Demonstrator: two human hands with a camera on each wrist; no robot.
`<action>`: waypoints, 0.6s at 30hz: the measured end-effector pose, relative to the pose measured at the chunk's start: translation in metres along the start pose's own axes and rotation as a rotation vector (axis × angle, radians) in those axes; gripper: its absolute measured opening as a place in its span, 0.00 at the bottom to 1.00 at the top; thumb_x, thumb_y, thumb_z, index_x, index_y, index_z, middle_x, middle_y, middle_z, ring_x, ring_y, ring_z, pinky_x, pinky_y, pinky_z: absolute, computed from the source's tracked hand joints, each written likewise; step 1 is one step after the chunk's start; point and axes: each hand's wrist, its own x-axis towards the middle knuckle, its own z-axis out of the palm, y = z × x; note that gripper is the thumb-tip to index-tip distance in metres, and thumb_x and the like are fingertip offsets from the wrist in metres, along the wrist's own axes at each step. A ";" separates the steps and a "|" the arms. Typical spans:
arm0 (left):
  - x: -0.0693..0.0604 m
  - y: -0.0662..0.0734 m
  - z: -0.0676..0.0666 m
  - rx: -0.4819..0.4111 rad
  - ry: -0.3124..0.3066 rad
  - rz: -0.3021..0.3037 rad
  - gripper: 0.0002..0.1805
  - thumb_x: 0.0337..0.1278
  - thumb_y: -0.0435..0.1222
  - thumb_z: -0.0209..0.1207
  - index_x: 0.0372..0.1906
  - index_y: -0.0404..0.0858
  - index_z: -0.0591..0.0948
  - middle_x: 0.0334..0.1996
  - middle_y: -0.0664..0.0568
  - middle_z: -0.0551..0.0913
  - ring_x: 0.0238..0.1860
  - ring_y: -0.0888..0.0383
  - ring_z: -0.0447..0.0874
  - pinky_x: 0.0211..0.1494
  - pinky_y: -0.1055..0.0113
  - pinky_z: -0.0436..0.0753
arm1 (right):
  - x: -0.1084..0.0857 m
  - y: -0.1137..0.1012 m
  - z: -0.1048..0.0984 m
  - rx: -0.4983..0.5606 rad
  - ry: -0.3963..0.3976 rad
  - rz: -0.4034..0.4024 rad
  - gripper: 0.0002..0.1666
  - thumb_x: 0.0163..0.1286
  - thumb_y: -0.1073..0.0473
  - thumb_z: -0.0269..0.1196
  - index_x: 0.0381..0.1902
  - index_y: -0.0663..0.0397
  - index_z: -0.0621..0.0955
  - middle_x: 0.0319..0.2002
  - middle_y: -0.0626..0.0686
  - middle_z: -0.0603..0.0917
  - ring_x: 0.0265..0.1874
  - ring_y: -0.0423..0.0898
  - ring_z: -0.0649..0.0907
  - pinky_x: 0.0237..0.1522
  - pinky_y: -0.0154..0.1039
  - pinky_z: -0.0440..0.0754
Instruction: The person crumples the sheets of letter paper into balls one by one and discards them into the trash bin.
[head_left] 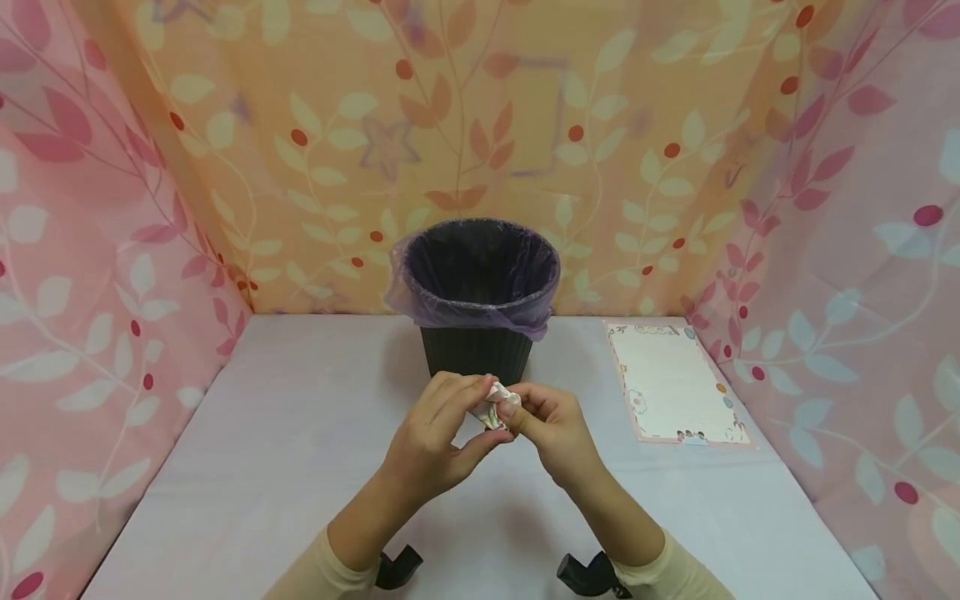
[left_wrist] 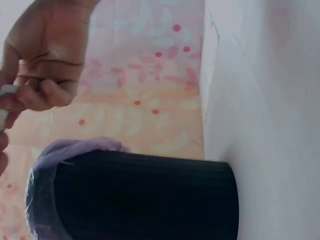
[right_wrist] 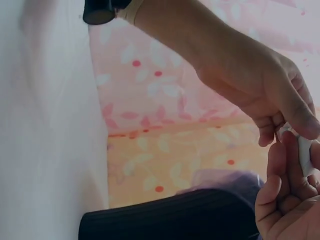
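paper [head_left: 491, 413] is pinched by left hand [head_left: 431, 433] and right hand [head_left: 557, 429] together, in front of the bin [head_left: 478, 354]; crumpling appears largely done, release remains; the decorated sheet [head_left: 677, 383] lies flat.

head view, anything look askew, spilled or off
The purple liner hangs unevenly on the black bin, puffing out past the rim at the picture's left, so it looks untidily fitted. The white piece between the left hand and right hand looks crumpled; nothing looks spilled.
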 end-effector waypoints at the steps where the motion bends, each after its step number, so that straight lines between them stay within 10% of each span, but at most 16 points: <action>1: -0.001 0.000 0.000 -0.009 -0.026 -0.032 0.36 0.49 0.39 0.78 0.59 0.24 0.79 0.51 0.42 0.85 0.48 0.50 0.82 0.53 0.67 0.83 | 0.001 0.000 -0.001 0.013 0.004 0.020 0.13 0.73 0.66 0.64 0.43 0.77 0.82 0.30 0.45 0.88 0.27 0.38 0.83 0.31 0.32 0.83; 13: -0.002 0.000 -0.003 -0.006 0.004 -0.048 0.22 0.54 0.37 0.75 0.50 0.28 0.84 0.41 0.46 0.86 0.39 0.53 0.81 0.43 0.70 0.82 | 0.002 -0.002 -0.001 0.015 -0.056 0.004 0.12 0.75 0.66 0.61 0.47 0.73 0.85 0.37 0.49 0.90 0.36 0.42 0.87 0.40 0.37 0.88; 18: -0.003 0.001 -0.001 -0.087 0.069 -0.149 0.15 0.49 0.33 0.76 0.41 0.31 0.86 0.36 0.48 0.86 0.36 0.55 0.80 0.41 0.73 0.80 | 0.004 0.000 -0.001 -0.162 -0.064 -0.031 0.15 0.80 0.63 0.55 0.51 0.63 0.86 0.41 0.53 0.90 0.37 0.47 0.85 0.41 0.38 0.86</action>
